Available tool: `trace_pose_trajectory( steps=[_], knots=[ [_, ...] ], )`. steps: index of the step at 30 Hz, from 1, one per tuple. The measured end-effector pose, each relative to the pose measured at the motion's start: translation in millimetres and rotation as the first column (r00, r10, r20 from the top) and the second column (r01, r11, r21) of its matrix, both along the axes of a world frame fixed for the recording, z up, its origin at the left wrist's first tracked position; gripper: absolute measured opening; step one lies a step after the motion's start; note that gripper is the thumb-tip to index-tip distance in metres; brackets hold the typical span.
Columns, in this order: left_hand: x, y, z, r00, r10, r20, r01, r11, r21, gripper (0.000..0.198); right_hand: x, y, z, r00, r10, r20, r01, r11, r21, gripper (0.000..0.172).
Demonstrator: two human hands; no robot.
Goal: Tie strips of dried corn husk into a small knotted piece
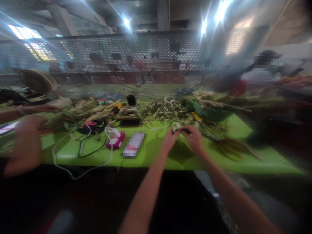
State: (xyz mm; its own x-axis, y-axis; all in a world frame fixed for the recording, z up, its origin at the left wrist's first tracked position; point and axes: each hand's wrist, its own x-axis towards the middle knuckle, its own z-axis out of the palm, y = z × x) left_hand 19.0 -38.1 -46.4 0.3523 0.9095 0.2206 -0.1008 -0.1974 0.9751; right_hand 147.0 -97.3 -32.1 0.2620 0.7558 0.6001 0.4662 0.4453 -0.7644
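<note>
My left hand (170, 139) and my right hand (194, 137) meet over the green table (170, 159), fingertips pinched together on a pale leaf strip (177, 128). The strip is small and blurred. Just behind my hands lies a heap of cut green and dry leaves (168, 113). Both forearms reach in from the bottom of the view.
A pink power bank (114, 141) with white and black cables lies left of my hands, a dark phone (130, 122) behind it. A green basket (209, 112) sits at the right, long scissors-like blades (229, 146) beside it. Another person's hand (26, 143) is at the far left. A mesh screen stands behind.
</note>
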Motion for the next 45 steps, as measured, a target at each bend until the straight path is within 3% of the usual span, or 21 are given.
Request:
trace_pose_trajectory(
  steps=[3, 5, 10, 13, 18, 26, 29, 32, 34, 38, 41, 45],
  knots=[
    [-2, -1, 1.0, 0.999, 0.05, -0.01, -0.051, 0.998, -0.033, 0.028, 0, 2, -1.5, 0.941, 0.053, -0.335, -0.106, 0.984, -0.143, 0.016],
    [-2, -3, 2.4, 0.998, 0.045, 0.035, -0.042, 0.997, -0.062, 0.028, 1, 4, -2.9, 0.891, 0.08, -0.447, -0.186, 0.962, -0.199, 0.02],
    [2, -6, 5.6, 0.984, -0.041, 0.174, 0.08, 0.972, -0.219, 0.029, 6, 10, -7.2, 0.811, 0.093, -0.578, -0.282, 0.927, -0.247, 0.033],
    [3, -6, 5.8, 0.98, -0.076, 0.185, 0.132, 0.94, -0.314, 0.03, 13, 14, -7.8, 0.726, 0.086, -0.682, -0.311, 0.926, -0.215, 0.034],
    [2, -4, 2.9, 0.978, -0.085, 0.189, 0.15, 0.921, -0.359, 0.03, 22, 14, -4.6, 0.613, 0.111, -0.782, -0.342, 0.93, -0.136, 0.033],
    [-1, 1, -3.2, 0.986, -0.091, 0.137, 0.138, 0.911, -0.39, 0.026, 30, 13, -1.0, 0.599, 0.156, -0.785, -0.281, 0.959, -0.024, 0.028],
    [-2, 2, -2.5, 0.998, -0.039, 0.047, 0.053, 0.934, -0.353, 0.025, 28, 8, 2.7, 0.718, 0.18, -0.673, -0.268, 0.963, -0.029, 0.032],
    [-2, 3, -3.2, 0.998, 0.031, -0.051, -0.042, 0.968, -0.246, 0.022, 20, 3, 5.6, 0.927, 0.163, -0.338, -0.214, 0.97, -0.117, 0.034],
    [-2, 4, -4.6, 0.996, 0.037, -0.086, -0.053, 0.98, -0.193, 0.021, 15, 0, 6.2, 0.983, 0.136, -0.123, -0.155, 0.975, -0.159, 0.033],
    [-1, 5, -6.9, 0.996, 0.001, -0.094, -0.015, 0.988, -0.154, 0.024, 12, -4, 6.6, 0.988, 0.106, 0.11, -0.086, 0.982, -0.169, 0.031],
    [0, 5, -6.6, 0.997, -0.008, -0.076, -0.003, 0.99, -0.14, 0.025, 14, -6, 8.5, 0.937, 0.117, 0.328, -0.083, 0.99, -0.115, 0.03],
    [0, 4, -4.5, 0.998, -0.038, -0.049, 0.032, 0.993, -0.115, 0.028, 17, -8, 13.3, 0.897, 0.113, 0.428, -0.067, 0.99, -0.122, 0.022]
  ],
)
